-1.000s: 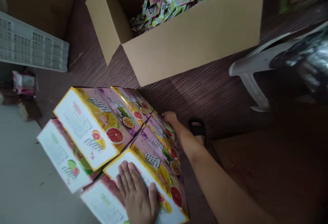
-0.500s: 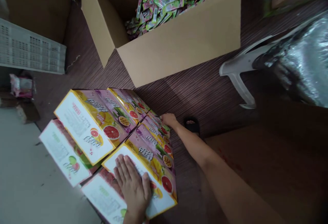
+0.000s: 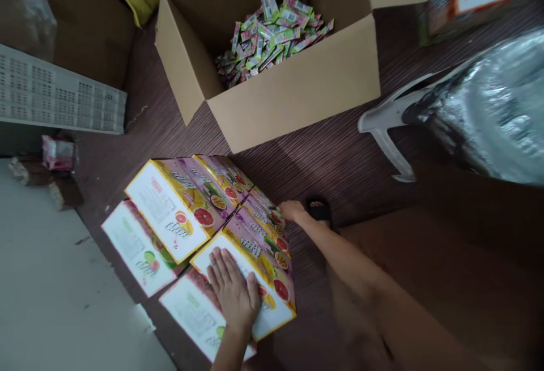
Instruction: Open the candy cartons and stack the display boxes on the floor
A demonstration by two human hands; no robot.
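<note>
Fruit-printed boxes (image 3: 204,218), pink, purple and yellow with white ends, stand in two side-by-side rows, two layers high. My left hand (image 3: 236,291) lies flat, fingers stretched, against the white end of the near upper box (image 3: 272,325). At the other end of that same row, my right hand (image 3: 292,211) has its fingers bent against the last box; the fingertips are partly hidden. Below the upper layer, other boxes (image 3: 142,255) show white ends with a green and pink fruit print.
An open cardboard carton (image 3: 293,105) holds many small pink-green packets (image 3: 272,37). A white plastic crate (image 3: 63,93) stands at left, a pale chair (image 3: 386,127) with a silvery wrapped bundle (image 3: 501,110) at right. A sandalled foot (image 3: 318,210) is near my right hand.
The view has shifted, so the boxes and the carton sit further right in the picture. Both hands keep their places on the same row of boxes.
</note>
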